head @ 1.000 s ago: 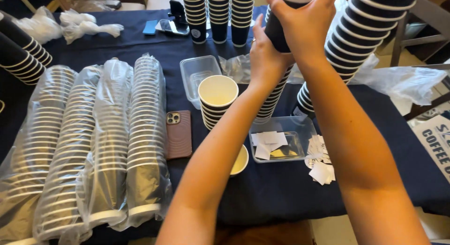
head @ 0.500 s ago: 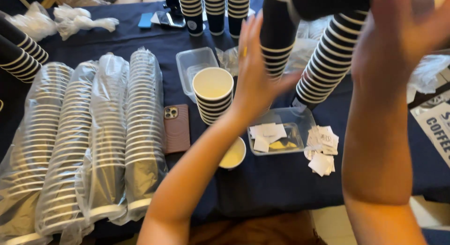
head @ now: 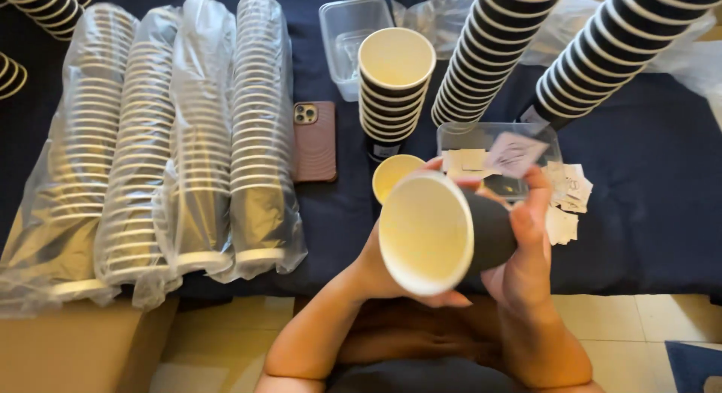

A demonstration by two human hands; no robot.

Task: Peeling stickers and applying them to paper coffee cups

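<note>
Over navy tablecloth [head: 647,212]; both hands [head: 526,242] grip black cup [head: 451,231].

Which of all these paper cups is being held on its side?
The single dark cup gripped by both hands, left hand and right hand; its pale inside faces the camera, while the others stay stacked.

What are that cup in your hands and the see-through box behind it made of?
The cup looks like paper: matte dark outside, smooth cream inside, rolled pale rim. Both the left hand and the right hand hold it. The clear tray looks like thin glossy plastic, since the paper slips show through.
</note>
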